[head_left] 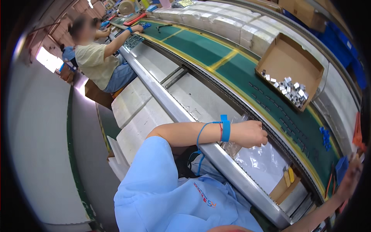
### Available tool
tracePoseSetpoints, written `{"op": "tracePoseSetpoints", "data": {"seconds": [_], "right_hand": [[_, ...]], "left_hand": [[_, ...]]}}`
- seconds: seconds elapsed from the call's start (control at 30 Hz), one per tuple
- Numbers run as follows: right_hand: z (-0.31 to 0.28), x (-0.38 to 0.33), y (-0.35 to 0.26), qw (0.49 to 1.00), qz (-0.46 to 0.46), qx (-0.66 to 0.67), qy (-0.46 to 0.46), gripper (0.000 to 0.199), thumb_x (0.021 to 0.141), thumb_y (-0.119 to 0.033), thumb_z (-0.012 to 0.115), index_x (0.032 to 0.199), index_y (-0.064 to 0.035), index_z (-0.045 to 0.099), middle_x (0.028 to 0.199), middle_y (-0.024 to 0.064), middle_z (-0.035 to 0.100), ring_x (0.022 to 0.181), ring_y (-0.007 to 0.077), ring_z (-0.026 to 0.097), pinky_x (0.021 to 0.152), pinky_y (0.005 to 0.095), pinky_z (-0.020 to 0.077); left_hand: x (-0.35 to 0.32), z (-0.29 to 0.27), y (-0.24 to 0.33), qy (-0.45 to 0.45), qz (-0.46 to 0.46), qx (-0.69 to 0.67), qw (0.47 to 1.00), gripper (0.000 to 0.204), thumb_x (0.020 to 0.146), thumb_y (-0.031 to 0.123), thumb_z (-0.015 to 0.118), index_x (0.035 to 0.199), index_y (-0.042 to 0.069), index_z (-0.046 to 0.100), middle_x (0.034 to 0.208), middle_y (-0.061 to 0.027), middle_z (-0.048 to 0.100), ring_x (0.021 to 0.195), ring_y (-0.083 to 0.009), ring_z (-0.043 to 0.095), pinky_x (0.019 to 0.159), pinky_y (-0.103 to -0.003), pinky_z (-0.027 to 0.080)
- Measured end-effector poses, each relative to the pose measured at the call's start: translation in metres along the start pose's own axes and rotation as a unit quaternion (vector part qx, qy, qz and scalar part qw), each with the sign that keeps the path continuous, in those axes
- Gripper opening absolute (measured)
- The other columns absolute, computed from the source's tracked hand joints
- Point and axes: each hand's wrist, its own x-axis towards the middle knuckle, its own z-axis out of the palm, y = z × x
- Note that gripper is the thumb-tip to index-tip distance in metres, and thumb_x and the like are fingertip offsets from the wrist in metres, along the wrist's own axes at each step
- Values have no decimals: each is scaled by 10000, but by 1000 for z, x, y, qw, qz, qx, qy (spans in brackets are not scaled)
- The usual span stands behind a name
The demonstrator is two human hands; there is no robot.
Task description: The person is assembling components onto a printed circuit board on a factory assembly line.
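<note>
At the far left, a co-worker (96, 58) in a pale yellow shirt sits at the same line, with one forearm extended onto the green conveyor belt (201, 48) near a tray of small parts (133, 40).

Along the near edge of the line runs a metal rail (174, 108), with white bench panels (131, 104) below it. The person's left forearm crosses this rail. A blue wrist strap (225, 128) with a coiled blue cord (199, 141) encircles the wrist.

The left hand (251, 133) is curled, its fingers bent down onto a clear plastic bag (259, 162) that lies on the white shelf between the rail and the belt. Whether the fingers pinch the bag or only rest on it cannot be told.

Beyond the hand, rows of small dark components (278, 112) lie on the belt. Further back, an open cardboard box (290, 65) holds small silver metal parts (290, 89).

Below the bag, a small cardboard tray (284, 187) contains yellow-handled tools (289, 176).

At the far right, the right hand (349, 176) reaches toward the belt edge near blue clips (325, 137). It is blurred at the picture rim; its grip cannot be told.
</note>
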Motion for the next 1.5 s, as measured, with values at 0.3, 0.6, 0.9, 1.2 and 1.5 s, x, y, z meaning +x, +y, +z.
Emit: {"op": "tracePoseSetpoints", "data": {"seconds": [0.3,0.6,0.9,1.2,1.5], "right_hand": [[26,19,101,941,160,-270,123,259,889,-163,597,1104,-21,568,819,-8,542,657,47,450,600,176,352],[-11,-7,133,950,134,-221,174,238,896,-150,593,1098,-27,570,819,7,563,621,53,450,587,185,373],[-11,-12,133,953,120,-206,189,234,907,-166,588,1094,-26,570,833,14,559,620,59,436,590,195,378],[-16,-13,134,953,110,-204,193,240,913,-168,582,1103,-23,575,831,8,563,611,52,428,592,196,381],[-15,-12,135,950,115,-210,199,238,915,-163,577,1110,-26,577,839,7,573,602,43,430,597,194,395]], "left_hand": [[0,1,-3,-19,11,-5,1000,104,784,173,618,801,73,598,760,-66,562,712,-241,589,766,-346,391],[2,-3,-3,-57,-5,-47,997,141,781,192,632,783,51,632,775,-99,608,747,-287,606,757,-377,421],[-1,-2,-6,-62,-19,-56,996,146,778,194,633,775,49,632,768,-110,618,744,-293,607,729,-387,431],[-3,-3,-9,-75,-26,-68,995,154,767,188,638,771,34,629,767,-130,623,757,-327,616,695,-425,461],[-6,0,-8,-110,-52,-78,990,146,780,177,625,829,40,624,781,-114,620,747,-312,598,737,-394,443]]}}
